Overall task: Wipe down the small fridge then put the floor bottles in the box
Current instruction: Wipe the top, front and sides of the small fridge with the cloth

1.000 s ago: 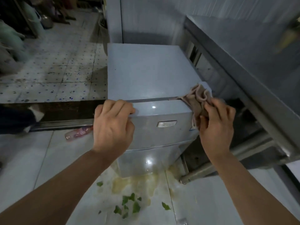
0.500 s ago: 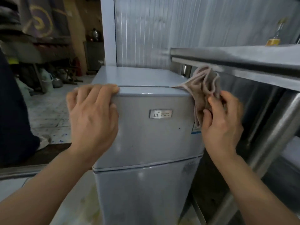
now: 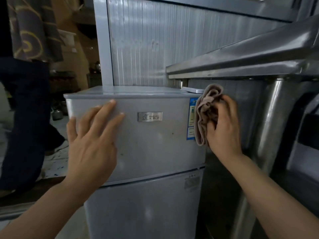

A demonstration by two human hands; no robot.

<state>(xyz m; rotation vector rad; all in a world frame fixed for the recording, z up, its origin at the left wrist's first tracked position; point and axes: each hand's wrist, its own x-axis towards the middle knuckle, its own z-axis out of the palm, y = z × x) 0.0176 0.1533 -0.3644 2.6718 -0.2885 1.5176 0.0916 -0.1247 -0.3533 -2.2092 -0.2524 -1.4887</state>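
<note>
The small grey two-door fridge (image 3: 155, 145) stands straight ahead, its upper door facing me with a metal badge (image 3: 149, 116) in the middle. My left hand (image 3: 91, 144) lies in front of the left part of that upper door, fingers straight and spread. My right hand (image 3: 223, 128) grips a crumpled beige cloth (image 3: 205, 114) against the fridge's upper right corner and side, over a blue label (image 3: 191, 118). No bottles or box are in view.
A stainless steel table (image 3: 250, 61) with a thick leg (image 3: 274, 128) stands close on the right of the fridge. Corrugated grey wall panels (image 3: 151, 44) rise behind. A person in dark trousers (image 3: 25, 118) stands at the left on the tiled floor.
My view has dropped from above the fridge to level with its upper door. My left hand let go of the top front edge and now lies flat with fingers straight. The cloth stays at the right corner.
</note>
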